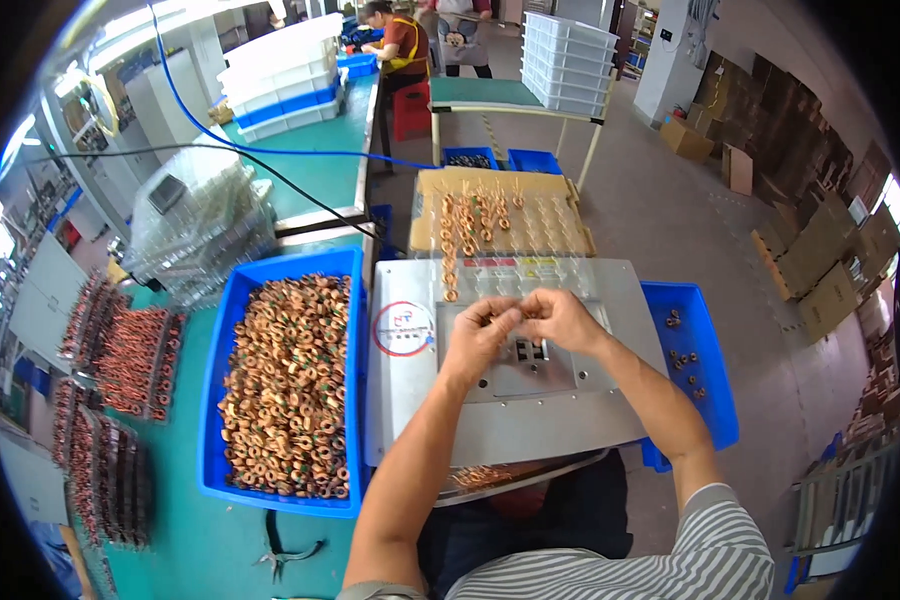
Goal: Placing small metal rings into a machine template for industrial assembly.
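Above a grey metal machine plate [410, 390], my left hand [478, 338] and my right hand [562, 318] meet with fingertips pinched together. Whatever they hold between them is too small and covered to make out. Under the fingers lies a square fixture [530, 352] with small dark slots. Beyond it, a clear plastic tray [545, 225] on a cardboard sheet carries rows of copper coils [467, 222] on its left part. To the left, a blue bin [210, 440] is heaped with copper ring coils [288, 400].
Right of the plate, a blue tray [718, 385] holds several loose coils. Pliers [285, 548] lie on the green table [195, 500], near stacked coil trays [135, 365]. Blue and black cables [300, 150] cross ahead. A person [407, 45] sits at the far bench.
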Motion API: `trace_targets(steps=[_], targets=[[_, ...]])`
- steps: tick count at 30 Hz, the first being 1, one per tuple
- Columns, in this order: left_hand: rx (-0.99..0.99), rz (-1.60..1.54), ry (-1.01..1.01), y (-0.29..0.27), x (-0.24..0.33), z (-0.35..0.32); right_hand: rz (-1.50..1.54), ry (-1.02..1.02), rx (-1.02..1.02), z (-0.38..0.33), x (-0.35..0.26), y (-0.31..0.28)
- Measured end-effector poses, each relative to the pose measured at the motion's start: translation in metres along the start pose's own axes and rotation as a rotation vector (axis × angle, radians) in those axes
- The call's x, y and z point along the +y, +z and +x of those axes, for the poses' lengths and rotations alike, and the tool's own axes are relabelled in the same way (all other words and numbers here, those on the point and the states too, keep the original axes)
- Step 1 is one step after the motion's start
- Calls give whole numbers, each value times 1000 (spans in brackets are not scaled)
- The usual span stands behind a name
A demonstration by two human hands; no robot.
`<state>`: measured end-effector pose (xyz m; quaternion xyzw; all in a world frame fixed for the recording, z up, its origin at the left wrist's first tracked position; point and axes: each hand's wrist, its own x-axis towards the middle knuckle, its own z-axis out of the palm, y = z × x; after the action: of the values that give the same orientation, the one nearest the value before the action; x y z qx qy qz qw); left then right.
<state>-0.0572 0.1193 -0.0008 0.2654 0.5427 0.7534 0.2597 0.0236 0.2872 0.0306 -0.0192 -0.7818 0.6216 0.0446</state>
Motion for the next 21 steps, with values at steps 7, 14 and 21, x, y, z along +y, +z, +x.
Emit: trace_targets(steps=[7,14,21], targets=[[-113,34,55,15,3,-7,173,13,26,-23,-4,-2],[-150,13,-49,23,7,-6,380,47,20,-34,3,-9],[-49,71,-48,33,3,-5,354,18,102,-36,13,-4]])
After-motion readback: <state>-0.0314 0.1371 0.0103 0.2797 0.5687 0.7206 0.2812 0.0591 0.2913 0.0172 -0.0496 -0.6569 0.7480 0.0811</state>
